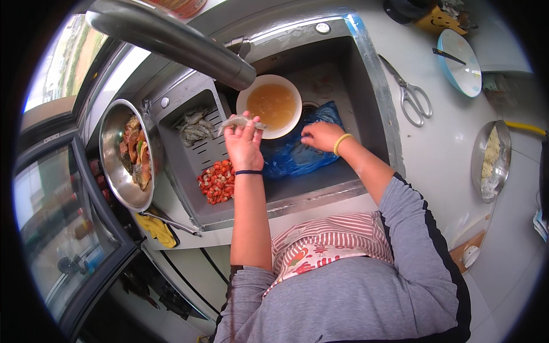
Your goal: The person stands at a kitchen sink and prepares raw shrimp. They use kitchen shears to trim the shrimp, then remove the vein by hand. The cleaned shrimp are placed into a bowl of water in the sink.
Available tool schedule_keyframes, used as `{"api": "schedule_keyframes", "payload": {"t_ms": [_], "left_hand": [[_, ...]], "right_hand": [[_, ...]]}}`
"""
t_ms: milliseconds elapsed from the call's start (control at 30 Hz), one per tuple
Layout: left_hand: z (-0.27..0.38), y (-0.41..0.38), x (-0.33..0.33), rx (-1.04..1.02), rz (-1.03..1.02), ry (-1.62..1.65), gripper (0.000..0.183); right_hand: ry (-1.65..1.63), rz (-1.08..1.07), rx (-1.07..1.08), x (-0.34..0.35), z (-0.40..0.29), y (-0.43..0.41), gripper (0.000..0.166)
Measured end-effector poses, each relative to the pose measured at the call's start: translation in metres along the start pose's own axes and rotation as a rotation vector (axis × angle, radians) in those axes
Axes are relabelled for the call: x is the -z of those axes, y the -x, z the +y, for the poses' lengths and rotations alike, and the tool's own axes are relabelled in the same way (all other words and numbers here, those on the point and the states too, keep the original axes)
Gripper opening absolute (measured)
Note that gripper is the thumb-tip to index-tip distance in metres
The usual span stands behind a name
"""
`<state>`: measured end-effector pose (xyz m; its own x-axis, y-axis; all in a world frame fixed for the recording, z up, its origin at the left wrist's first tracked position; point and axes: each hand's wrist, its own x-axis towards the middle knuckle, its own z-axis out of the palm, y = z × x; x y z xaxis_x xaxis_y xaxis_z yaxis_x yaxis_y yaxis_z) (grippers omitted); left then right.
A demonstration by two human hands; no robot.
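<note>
Palm up, my left hand [243, 148] holds a raw grey shrimp [236, 123] between thumb and fingers, beside the rim of a white bowl [295, 118] of cloudy orange-brown liquid. My right hand [324, 136] is over a blue plastic bag [283, 160] in the large sink basin, its fingers curled; whether they pinch anything is hidden. Grey shrimp [195, 126] lie heaped in the slotted side basin to the left. Nearer me in that basin is a pile of red pieces [215, 182], which look like chopped peppers or shrimp heads.
The faucet [180, 47] juts over the sink from upper left. A steel bowl [109, 158] of chopped food stands left, near a yellow cloth [156, 231]. Right are scissors [403, 83], a pale blue bowl [467, 77] with a dark-handled utensil, and a metal bowl [491, 188] of pale flour-like powder.
</note>
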<state>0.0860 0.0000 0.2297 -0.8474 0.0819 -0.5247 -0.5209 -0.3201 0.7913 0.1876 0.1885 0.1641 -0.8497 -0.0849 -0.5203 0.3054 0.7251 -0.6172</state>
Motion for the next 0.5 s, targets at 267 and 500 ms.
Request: {"api": "schedule_keyframes", "payload": {"t_ms": [267, 500], "left_hand": [[0.065, -0.051, 0.062, -0.009, 0.136, 0.160, 0.081], [0.015, 0.007, 0.013, -0.164, 0.046, -0.073, 0.048]], "right_hand": [[0.130, -0.379, 0.147, -0.058, 0.006, -0.034, 0.031], [0.402, 0.047, 0.150, -0.109, 0.030, -0.045, 0.020]]}}
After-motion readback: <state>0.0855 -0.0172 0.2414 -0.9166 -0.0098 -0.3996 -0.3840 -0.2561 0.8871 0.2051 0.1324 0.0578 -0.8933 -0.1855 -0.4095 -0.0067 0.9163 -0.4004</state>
